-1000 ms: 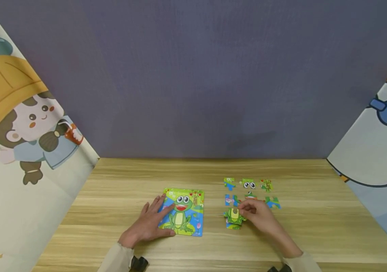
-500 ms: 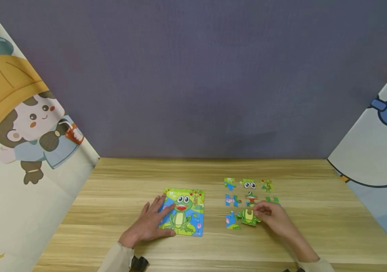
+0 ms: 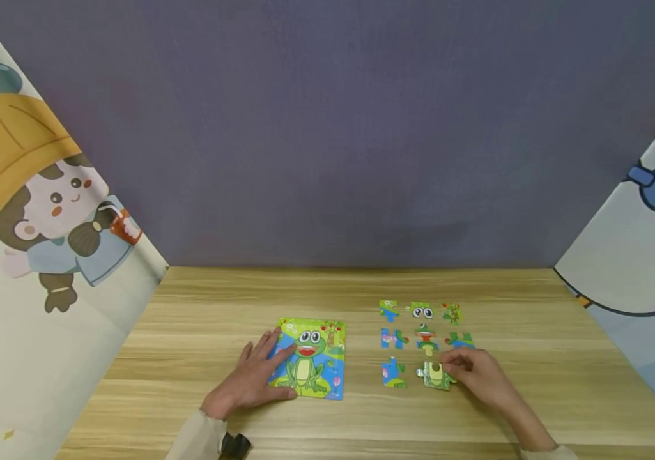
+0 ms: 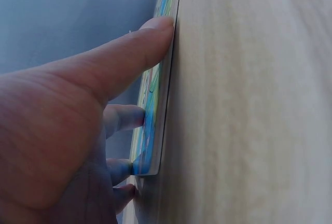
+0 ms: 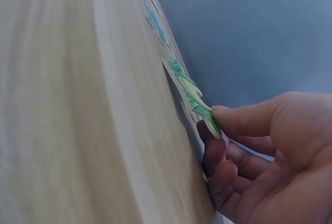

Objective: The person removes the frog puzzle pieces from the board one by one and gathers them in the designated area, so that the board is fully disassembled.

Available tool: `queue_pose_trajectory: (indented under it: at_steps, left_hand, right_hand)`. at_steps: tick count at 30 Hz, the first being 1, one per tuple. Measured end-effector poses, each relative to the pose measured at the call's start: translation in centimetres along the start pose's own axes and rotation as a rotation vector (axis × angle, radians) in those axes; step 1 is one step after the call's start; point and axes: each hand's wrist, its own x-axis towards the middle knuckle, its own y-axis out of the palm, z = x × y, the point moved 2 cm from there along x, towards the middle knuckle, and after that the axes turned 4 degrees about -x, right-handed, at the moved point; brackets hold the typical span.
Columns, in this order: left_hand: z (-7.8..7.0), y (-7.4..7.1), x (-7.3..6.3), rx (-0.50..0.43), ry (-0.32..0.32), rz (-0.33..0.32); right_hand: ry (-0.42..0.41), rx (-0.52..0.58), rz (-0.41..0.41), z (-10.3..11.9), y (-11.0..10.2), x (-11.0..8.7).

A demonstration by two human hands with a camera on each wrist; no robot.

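My left hand (image 3: 255, 377) rests with spread fingers on the left side of a frog puzzle board (image 3: 333, 358), which lies flat and shows the whole frog picture. In the left wrist view the thumb (image 4: 129, 53) lies along the board's near edge. My right hand (image 3: 482, 380) pinches a green puzzle piece (image 3: 435, 375) with the frog's belly on it, holding its right end between thumb and finger. The right wrist view shows this piece (image 5: 189, 89) close over the table, with a dark shadow under it. Left of it lies a blue and green corner piece (image 3: 394, 372).
Behind the held piece, loose pieces lie in two spaced rows, among them the eyes piece (image 3: 422, 312), the mouth piece (image 3: 426, 335) and a blue-green piece (image 3: 461, 340) near the right fingers. A grey-purple panel (image 3: 327, 160) stands along the wooden table's (image 3: 218, 300) back edge.
My right hand has carried the belly piece to the right, from over the corner piece to below the mouth piece. Those two pieces are now uncovered. The left hand and board have stayed put.
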Motion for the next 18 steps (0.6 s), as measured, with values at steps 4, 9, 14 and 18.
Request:
queue_pose_trajectory:
  at_steps: [4,9,14,18]
  left_hand:
    - [0.04,0.04,-0.03,0.002,0.002,0.001]
    - [-0.03,-0.01,-0.06,-0.001,-0.001,-0.008]
    - [-0.14,-0.06,-0.08,0.006,0.003,-0.008]
    - [-0.23,-0.09,-0.09,0.007,0.005,-0.008]
  right_hand:
    - [-0.030,-0.013,0.010,0.13,0.08,-0.09]
    - [-0.038,-0.060,-0.010,0.13,0.24,-0.03]
    - [-0.021,-0.084,-0.023,0.27,0.32,-0.12]
    - [-0.012,-0.093,-0.043,0.42,0.28,-0.20]
